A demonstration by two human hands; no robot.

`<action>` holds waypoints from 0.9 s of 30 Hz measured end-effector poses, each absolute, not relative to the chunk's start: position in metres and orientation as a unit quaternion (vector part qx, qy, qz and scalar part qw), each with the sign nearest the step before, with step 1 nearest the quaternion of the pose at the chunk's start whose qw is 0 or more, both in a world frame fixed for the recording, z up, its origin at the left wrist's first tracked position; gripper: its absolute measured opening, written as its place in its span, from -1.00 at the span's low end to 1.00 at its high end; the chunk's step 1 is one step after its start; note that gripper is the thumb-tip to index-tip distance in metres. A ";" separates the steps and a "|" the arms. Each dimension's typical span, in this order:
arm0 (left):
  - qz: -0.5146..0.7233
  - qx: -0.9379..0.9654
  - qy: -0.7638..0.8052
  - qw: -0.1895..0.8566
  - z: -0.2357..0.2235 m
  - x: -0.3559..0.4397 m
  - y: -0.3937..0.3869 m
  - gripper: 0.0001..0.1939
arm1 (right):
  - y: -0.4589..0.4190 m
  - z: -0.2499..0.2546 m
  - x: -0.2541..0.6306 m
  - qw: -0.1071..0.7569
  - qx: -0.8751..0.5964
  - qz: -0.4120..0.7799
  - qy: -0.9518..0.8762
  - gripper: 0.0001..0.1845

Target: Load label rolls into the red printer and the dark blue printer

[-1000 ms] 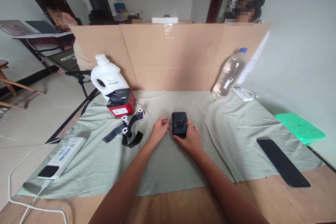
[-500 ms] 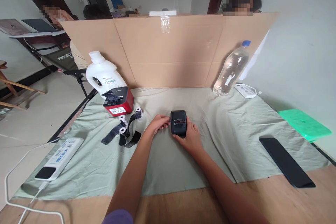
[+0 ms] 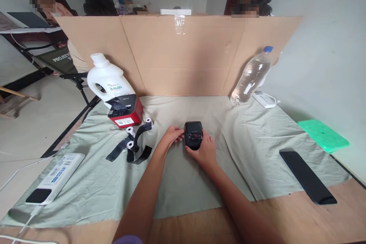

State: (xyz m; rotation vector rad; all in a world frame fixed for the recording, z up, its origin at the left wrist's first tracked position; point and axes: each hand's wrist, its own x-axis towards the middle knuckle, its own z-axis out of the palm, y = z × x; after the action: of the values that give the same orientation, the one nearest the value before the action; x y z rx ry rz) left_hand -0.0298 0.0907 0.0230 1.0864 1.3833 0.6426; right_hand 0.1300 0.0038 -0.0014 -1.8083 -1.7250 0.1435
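Observation:
A small black label printer (image 3: 193, 138) rests on the grey-green cloth between my hands. Dark film shows across its top face. My right hand (image 3: 206, 150) wraps its right side, thumb along the near edge. At its left side are the bunched fingers of my left hand (image 3: 174, 135), with the fingertips against or very near the casing; whatever they pinch is hidden. Several small rolls of dark film (image 3: 130, 144) lie partly unwound left of my left hand. Behind them a red and black printer (image 3: 126, 110) has dark film on its top.
A white detergent jug (image 3: 107, 78) and a clear water bottle (image 3: 252, 76) stand before a cardboard screen (image 3: 183, 53). A white power strip (image 3: 55, 179) lies left, a black phone (image 3: 308, 176) right, and a green plastic item (image 3: 323, 134) beyond. Two people are partly visible behind the screen.
The camera view has shifted slightly, sliding most things a little leftward. Both hands keep the same places at the small black printer, which has hardly moved on the cloth.

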 end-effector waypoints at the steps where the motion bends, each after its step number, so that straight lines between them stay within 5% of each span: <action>1: 0.276 0.467 0.596 0.592 0.022 -0.030 0.091 -0.76 | 0.004 -0.001 0.130 0.314 -0.687 0.059 -0.653 -0.02; 10: 0.278 0.466 0.592 0.596 0.020 -0.031 0.089 -0.89 | 0.003 -0.002 0.130 0.317 -0.693 0.076 -0.643 -0.03; 15: 0.342 0.512 0.549 0.565 0.013 -0.036 0.088 -0.61 | 0.003 -0.004 0.132 0.323 -0.693 0.082 -0.639 -0.04; 27: 0.393 0.598 0.507 0.480 -0.004 -0.038 0.078 -0.49 | 0.004 -0.006 0.136 0.355 -0.669 0.103 -0.644 -0.06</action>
State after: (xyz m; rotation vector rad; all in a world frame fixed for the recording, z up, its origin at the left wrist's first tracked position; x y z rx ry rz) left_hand -0.0377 0.0779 -0.0039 1.4586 1.2364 0.9594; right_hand 0.1364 0.0039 -0.0061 -1.7303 -1.6657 0.2667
